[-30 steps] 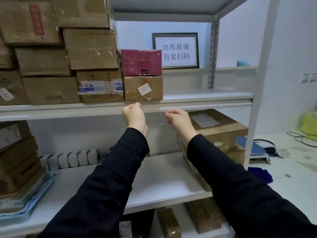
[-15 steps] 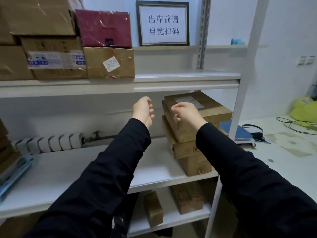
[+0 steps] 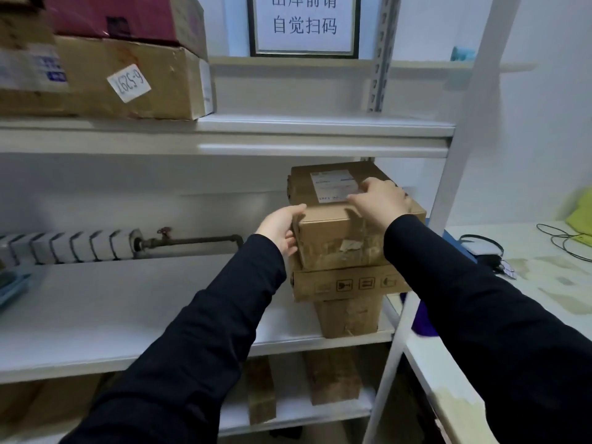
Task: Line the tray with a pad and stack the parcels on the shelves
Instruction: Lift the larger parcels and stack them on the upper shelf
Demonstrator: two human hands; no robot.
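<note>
Three brown cardboard parcels stand stacked at the right end of the middle shelf. The top parcel carries a white label; under it lie a flat parcel and a narrower one. My left hand grips the top parcel's left front corner, thumb over the top edge and fingers against the side. My right hand rests on the parcel's top, fingertips on the label. A blue tray shows at the shelf's far left edge.
The upper shelf holds a labelled brown parcel with a red box on it. A framed sign and a radiator with its pipe line the wall. More parcels stand below. A white table adjoins the upright.
Both hands dropped from the upper shelf's edge and moved right to the parcel stack. The left hand took the top parcel's corner and the right hand came down on its top.
</note>
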